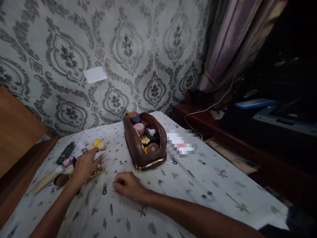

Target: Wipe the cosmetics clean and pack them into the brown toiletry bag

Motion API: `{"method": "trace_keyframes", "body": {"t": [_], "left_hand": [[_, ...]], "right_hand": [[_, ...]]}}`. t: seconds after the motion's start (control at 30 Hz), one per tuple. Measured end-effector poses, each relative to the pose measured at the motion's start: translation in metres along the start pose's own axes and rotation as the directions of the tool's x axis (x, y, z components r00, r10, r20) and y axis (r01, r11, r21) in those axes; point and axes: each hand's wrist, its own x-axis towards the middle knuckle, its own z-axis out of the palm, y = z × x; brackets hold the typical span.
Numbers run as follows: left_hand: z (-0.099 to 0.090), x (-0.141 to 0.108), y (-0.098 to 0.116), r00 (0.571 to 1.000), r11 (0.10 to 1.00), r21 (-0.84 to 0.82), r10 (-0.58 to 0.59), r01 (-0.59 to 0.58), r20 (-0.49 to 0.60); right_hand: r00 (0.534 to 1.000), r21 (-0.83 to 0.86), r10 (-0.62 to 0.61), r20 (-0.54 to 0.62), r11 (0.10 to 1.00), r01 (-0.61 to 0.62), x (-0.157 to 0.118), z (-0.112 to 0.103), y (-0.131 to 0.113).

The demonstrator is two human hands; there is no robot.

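At the left of the cloth, my left hand (85, 166) reaches over a group of cosmetics with its fingers apart; what lies under the palm is hidden. Around it are a dark tube (65, 153), a pale pink tube (67, 162), a yellow round container (97, 143) with a cream one (101, 146) beside it, a round dark brush (61, 180) and a gold stick (99, 171). My right hand (130, 186) rests loosely curled on the cloth, with nothing visible in it. Behind it stands a brown toiletry bag (130, 145), unzipped and full of jars and compacts.
A white patterned cloth (173, 195) covers the surface. Right of the bag lies a blurred-out white item (182, 143). A long beige item (46, 181) lies at the left edge. Patterned wallpaper rises behind, and a dark wooden ledge (182, 112) with a white cable (210, 109) runs along the right.
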Motion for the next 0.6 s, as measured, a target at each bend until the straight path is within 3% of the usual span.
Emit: {"method": "trace_keyframes", "body": {"t": [0.17,0.3,0.43,0.6], "left_hand": [[-0.011,0.032,-0.031,0.978,0.981,-0.003,-0.195,0.195,-0.077],[-0.009,0.052,-0.04,0.984,0.987,-0.019,-0.159,0.158,-0.083],[0.007,0.065,-0.032,0.997,0.996,-0.035,-0.079,0.078,-0.026],[0.021,0.077,-0.025,0.997,0.996,-0.06,-0.071,0.073,0.029]], "right_hand": [[0.999,0.003,-0.052,0.003,0.999,0.052,-0.004,-0.001,0.007],[0.999,-0.003,-0.048,0.017,0.999,0.048,-0.003,0.001,0.01],[0.998,-0.047,-0.059,0.017,0.997,0.06,-0.003,0.001,0.009],[0.998,-0.06,-0.053,0.029,0.997,0.055,-0.004,0.0,0.007]]}}
